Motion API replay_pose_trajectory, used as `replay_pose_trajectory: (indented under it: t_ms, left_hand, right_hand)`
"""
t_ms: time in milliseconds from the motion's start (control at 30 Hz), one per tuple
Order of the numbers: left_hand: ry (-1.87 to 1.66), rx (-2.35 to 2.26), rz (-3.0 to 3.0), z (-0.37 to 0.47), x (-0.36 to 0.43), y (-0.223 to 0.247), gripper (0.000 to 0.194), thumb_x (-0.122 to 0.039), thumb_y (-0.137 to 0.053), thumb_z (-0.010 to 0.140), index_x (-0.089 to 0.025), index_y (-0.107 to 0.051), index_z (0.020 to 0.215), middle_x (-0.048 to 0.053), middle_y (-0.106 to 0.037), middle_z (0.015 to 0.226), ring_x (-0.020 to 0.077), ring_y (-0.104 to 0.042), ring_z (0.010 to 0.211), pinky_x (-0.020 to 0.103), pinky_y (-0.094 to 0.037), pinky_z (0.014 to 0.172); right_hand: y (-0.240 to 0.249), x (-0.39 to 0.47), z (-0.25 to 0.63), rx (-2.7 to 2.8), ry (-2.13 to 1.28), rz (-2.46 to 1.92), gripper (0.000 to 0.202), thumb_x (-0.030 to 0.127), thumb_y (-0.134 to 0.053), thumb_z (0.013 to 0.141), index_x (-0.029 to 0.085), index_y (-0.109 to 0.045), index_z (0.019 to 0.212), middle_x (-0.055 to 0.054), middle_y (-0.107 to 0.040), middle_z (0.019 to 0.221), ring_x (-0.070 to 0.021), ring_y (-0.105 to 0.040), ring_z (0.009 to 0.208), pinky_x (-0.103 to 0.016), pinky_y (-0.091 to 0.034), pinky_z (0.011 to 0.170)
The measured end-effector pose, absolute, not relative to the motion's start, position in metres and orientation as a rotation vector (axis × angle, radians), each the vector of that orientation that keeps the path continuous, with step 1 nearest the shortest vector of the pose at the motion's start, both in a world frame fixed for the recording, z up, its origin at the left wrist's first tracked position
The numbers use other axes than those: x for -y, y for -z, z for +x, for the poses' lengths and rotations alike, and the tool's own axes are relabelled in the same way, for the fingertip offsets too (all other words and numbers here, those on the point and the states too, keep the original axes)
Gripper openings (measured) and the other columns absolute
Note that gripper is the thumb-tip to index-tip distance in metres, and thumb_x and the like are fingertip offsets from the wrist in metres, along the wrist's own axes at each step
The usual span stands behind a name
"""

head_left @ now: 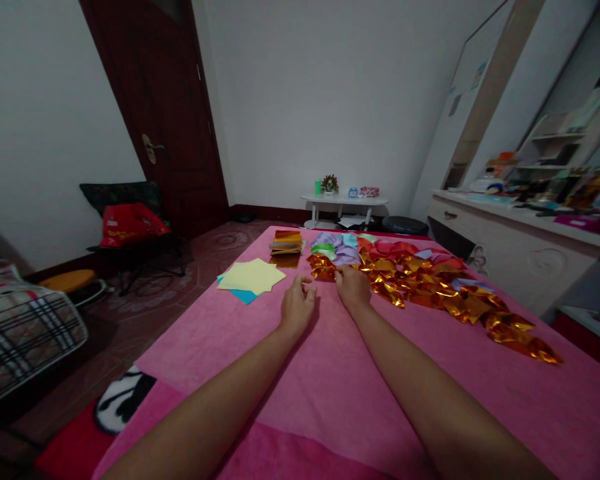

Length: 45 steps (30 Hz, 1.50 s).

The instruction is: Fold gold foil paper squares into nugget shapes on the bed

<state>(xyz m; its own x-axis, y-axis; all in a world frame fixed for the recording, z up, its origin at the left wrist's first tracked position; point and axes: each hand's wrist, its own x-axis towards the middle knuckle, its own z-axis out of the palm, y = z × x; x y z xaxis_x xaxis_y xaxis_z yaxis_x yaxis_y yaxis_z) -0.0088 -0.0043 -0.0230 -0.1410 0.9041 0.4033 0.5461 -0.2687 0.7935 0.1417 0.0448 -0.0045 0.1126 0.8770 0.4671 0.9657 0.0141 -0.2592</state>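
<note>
My right hand (pixel 353 288) is closed, its fingertips pinching the edge of a crumpled piece of gold foil paper (pixel 323 267) near the middle of the pink cloth. My left hand (pixel 299 308) hovers just left of that foil, fingers loosely curled and a little apart, with nothing seen in them. More twisted gold foil pieces (pixel 433 287) spread to the right of my right hand. Behind the left hand stands a stack of gold foil sheets (pixel 286 243). Yellow paper sheets (pixel 253 275) lie to its left, over a blue sheet (pixel 244 295).
Purple, green and red folded papers (pixel 347 253) lie at the table's far side. The pink cloth (pixel 325 373) covers the table. At right stands a white dresser (pixel 510 247) with bottles on top. A chair with a red bag (pixel 133 225) is at left, near a brown door (pixel 155 100).
</note>
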Motion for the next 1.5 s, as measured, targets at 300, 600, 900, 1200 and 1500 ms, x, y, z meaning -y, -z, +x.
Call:
replay_pose_trajectory:
  t_ms: [300, 600, 900, 1200, 1500]
  left_hand:
    - [-1.267, -1.549, 2.062, -0.036, 0.012, -0.005, 0.016, -0.021, -0.053, 0.081, -0.019, -0.061, 0.095, 0.004, -0.067, 0.093, 0.0178, -0.06, 0.088, 0.03, -0.044, 0.081]
    - [-0.52, -2.214, 2.181, -0.127, -0.026, -0.002, 0.084, -0.073, -0.057, 0.064, -0.015, -0.051, 0.125, 0.019, -0.056, 0.122, 0.0338, -0.05, 0.111, 0.04, -0.037, 0.092]
    - [-0.513, -2.311, 2.279, -0.122, -0.018, 0.005, 0.046, -0.045, -0.034, 0.091, -0.015, -0.069, 0.088, 0.014, -0.067, 0.092, 0.0244, -0.061, 0.085, 0.032, -0.041, 0.073]
    - [-1.049, -1.549, 2.49, -0.104, 0.006, -0.005, 0.03, -0.038, -0.047, 0.09, -0.02, -0.07, 0.098, 0.01, -0.07, 0.1, 0.0208, -0.062, 0.096, 0.032, -0.044, 0.088]
    - [-0.818, -0.596, 2.575, -0.05, 0.057, 0.002, 0.023, -0.026, -0.05, 0.089, -0.021, -0.07, 0.1, 0.007, -0.072, 0.096, 0.0168, -0.065, 0.092, 0.026, -0.046, 0.085]
  right_hand:
    - [0.0, -0.079, 0.128, 1.844, 0.225, -1.886, 0.028, 0.031, -0.046, 0.088, 0.017, -0.066, 0.101, -0.014, -0.07, 0.09, -0.0267, -0.065, 0.086, -0.035, -0.044, 0.072]
    - [0.001, -0.066, 0.124, 1.811, 0.356, -1.64, 0.021, 0.026, -0.05, 0.083, 0.018, -0.058, 0.101, -0.008, -0.062, 0.1, -0.0227, -0.059, 0.086, -0.031, -0.038, 0.066]
    - [-0.002, -0.038, 0.12, 1.982, 0.356, -1.398, 0.019, 0.02, -0.049, 0.084, 0.018, -0.057, 0.101, -0.007, -0.06, 0.102, -0.0207, -0.056, 0.09, -0.028, -0.038, 0.069]
    - [-0.001, 0.012, 0.132, 1.947, 0.087, -1.2, 0.042, 0.017, -0.051, 0.078, 0.021, -0.051, 0.119, -0.008, -0.056, 0.117, -0.0216, -0.057, 0.1, -0.036, -0.046, 0.087]
    - [0.011, 0.058, 0.19, 2.334, -0.253, -0.848, 0.026, 0.016, -0.056, 0.08, 0.033, -0.072, 0.093, -0.004, -0.07, 0.105, -0.0238, -0.058, 0.109, -0.047, -0.043, 0.096]
